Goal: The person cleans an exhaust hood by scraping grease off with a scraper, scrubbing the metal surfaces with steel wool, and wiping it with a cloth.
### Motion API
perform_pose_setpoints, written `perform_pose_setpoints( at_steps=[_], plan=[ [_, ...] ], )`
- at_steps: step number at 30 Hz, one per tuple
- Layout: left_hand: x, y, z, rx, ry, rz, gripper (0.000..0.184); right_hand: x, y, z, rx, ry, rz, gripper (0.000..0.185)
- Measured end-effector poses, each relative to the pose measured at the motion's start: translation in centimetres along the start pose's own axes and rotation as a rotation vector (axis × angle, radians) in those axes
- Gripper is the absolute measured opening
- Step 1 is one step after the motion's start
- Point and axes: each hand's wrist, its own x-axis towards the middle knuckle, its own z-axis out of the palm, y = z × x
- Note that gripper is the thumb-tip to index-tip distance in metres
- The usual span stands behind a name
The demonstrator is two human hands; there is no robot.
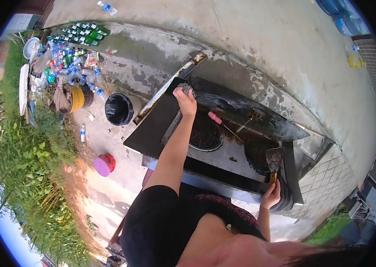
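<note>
A dark, greasy range hood lies in front of me with its underside up, showing a round fan grille and a second opening under the scraper. My left hand reaches to its far left corner, fingers closed round a grey steel wool scrubber. Low at the right edge, my right hand grips the wooden handle of a scraper, whose dirty blade points away from me over the hood. Inside the hood rests a screwdriver with a pink handle, touched by neither hand.
Left of the hood stands a bin with a black liner. A pink-topped red stool is nearer. Plastic bottles, green glass bottles and a yellow container crowd the far left. A low concrete ledge runs behind the hood.
</note>
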Motion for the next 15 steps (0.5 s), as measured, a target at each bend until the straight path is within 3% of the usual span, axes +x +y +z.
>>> perform_pose_setpoints(
  at_steps=[3,4,8,11,12,15],
  plan=[
    [2.4,5.4,-0.3,-0.067,0.138,0.171,0.035,0.0,-1.1,-0.4,0.019,-0.010,0.006,0.024],
    [2.6,5.7,0.0,0.050,0.089,0.210,0.035,-0.1,-1.0,-0.1,0.028,-0.016,0.025,0.024],
    [-0.4,1.5,0.4,0.162,-0.114,0.028,0.036,-0.1,-0.4,-0.2,0.014,-0.004,0.020,0.024],
    [1.8,4.2,-0.2,0.098,0.003,0.224,0.030,-0.1,-0.8,-0.4,0.017,-0.035,0.047,0.023],
    [2.7,6.5,-0.7,0.090,-0.013,0.237,0.029,-0.4,-0.8,-0.7,0.004,-0.038,0.041,0.023],
    [1.3,3.9,0.4,0.216,-0.113,0.159,0.032,-0.2,-0.9,-0.4,-0.004,-0.015,0.050,0.023]
  ],
)
